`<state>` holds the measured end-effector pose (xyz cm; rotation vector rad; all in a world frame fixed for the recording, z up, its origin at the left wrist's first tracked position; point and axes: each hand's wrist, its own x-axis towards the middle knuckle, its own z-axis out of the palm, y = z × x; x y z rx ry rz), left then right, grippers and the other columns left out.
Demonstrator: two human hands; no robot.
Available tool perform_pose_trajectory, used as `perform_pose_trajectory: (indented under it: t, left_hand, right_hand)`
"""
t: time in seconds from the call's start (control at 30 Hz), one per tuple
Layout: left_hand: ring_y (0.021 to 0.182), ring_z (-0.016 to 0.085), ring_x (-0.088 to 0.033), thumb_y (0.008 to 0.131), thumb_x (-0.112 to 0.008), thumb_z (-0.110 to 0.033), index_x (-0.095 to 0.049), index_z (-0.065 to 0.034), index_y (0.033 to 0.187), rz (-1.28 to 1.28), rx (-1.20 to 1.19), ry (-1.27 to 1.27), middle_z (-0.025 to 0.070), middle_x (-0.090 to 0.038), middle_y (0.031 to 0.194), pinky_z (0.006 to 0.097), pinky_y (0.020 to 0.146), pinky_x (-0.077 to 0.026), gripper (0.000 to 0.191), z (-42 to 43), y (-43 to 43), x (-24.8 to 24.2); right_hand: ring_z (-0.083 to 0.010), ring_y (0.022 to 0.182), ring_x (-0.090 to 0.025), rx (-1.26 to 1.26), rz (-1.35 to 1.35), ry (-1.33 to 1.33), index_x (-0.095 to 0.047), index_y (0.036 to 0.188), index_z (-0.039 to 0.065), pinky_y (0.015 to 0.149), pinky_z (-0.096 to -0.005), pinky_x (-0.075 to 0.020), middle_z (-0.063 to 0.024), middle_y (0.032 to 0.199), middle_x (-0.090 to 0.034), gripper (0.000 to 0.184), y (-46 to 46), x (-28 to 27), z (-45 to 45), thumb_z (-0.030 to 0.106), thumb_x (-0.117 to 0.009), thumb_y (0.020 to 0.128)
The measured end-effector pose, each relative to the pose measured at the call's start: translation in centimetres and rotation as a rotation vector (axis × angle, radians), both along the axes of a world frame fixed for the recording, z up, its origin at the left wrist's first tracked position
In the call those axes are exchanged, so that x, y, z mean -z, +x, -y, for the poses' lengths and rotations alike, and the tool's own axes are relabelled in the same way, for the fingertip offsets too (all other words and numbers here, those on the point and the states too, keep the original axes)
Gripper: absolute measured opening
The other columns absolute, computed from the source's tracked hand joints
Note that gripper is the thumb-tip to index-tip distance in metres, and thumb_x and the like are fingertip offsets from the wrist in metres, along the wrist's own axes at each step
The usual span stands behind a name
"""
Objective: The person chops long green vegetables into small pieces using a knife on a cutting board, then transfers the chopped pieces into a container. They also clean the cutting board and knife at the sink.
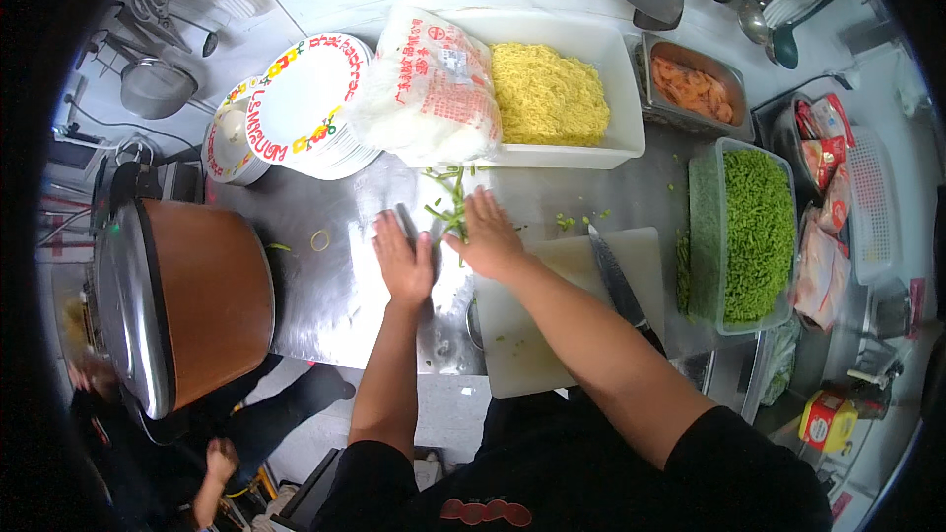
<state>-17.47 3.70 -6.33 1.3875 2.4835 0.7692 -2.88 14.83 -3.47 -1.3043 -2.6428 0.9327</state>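
Observation:
My left hand (pixel 403 258) is spread over the steel worktop (pixel 332 310), its fingers pointing away from me and nothing in it. Beside it, my right hand (pixel 489 235) lies by loose cut green stalks (pixel 451 210), its palm side hidden, so whether it touches or covers some of them cannot be told. Partly under my right forearm is a white cutting board (pixel 532 332), which carries a kitchen knife (pixel 615 273) with its tip pointing away. Small green bits (pixel 566 222) lie beyond the board.
Behind stand patterned plates (pixel 310 103), a white plastic bag (pixel 436 89) and a white bin of yellow noodles (pixel 550 96). At right are a tub of chopped greens (pixel 757 236) and a steel pan of shrimp (pixel 691 89). A large brown cooker (pixel 207 303) stands left; another person is behind it.

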Motion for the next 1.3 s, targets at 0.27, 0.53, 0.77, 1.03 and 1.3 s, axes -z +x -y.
perform_pose_trajectory:
  t: [0.27,0.53,0.77,1.03,1.3]
  left_hand:
    - [0.140,0.038,-0.035,0.090,-0.062,-0.036,-0.045,0.0020,0.139,-0.114,0.769,0.175,0.0230,-0.043,0.146,0.0487,0.117,-0.024,0.065,-6.9,2.1,-4.0]
    - [0.148,0.024,-0.024,0.100,-0.033,-0.056,-0.030,-0.0054,0.152,-0.341,0.866,-0.118,0.0101,-0.029,0.159,0.0459,0.121,-0.013,0.073,-12.3,4.5,-1.4]
    - [0.150,0.024,-0.019,0.100,-0.033,-0.056,-0.026,-0.0044,0.153,-0.275,0.755,-0.195,0.0096,-0.026,0.160,0.0441,0.122,-0.009,0.075,-10.4,3.4,-1.9]
    - [0.149,0.028,-0.021,0.098,-0.036,-0.059,-0.025,-0.0005,0.152,-0.313,0.910,-0.038,0.0162,-0.027,0.159,0.0454,0.122,-0.012,0.081,-11.6,4.7,-1.9]
    - [0.149,0.034,-0.016,0.094,-0.030,-0.068,-0.025,0.0007,0.152,-0.269,0.458,-0.396,0.0197,-0.026,0.158,0.0521,0.120,-0.007,0.090,-13.9,3.9,-2.5]
  right_hand:
    - [-0.0433,0.135,-0.039,0.148,-0.206,0.222,-0.054,0.129,-0.002,0.115,-0.0510,-0.0274,-0.0245,0.142,-0.046,0.052,8.5,-0.8,1.0,0.031,-0.064,0.090]
    - [-0.0419,0.137,-0.037,0.199,-0.116,0.295,-0.057,0.127,0.002,0.114,-0.0562,-0.0249,-0.0214,0.142,-0.046,0.048,14.6,-5.0,1.8,0.023,-0.067,0.085]
    - [-0.0354,0.120,-0.051,0.050,-0.188,0.695,-0.062,0.118,0.005,0.102,-0.0482,-0.0376,-0.0158,0.123,-0.058,0.038,8.5,-9.9,-7.2,0.022,-0.069,0.084]
    - [-0.0274,0.086,-0.061,-0.188,-0.054,0.634,-0.060,0.084,0.010,0.071,-0.0456,-0.0479,-0.0048,0.082,-0.061,0.013,5.2,-10.1,-12.6,0.021,-0.067,0.084]
    - [-0.0268,0.088,-0.063,-0.215,-0.023,0.591,-0.063,0.086,0.011,0.069,-0.0442,-0.0506,-0.0047,0.085,-0.065,0.010,4.9,-13.0,-13.1,0.021,-0.066,0.086]
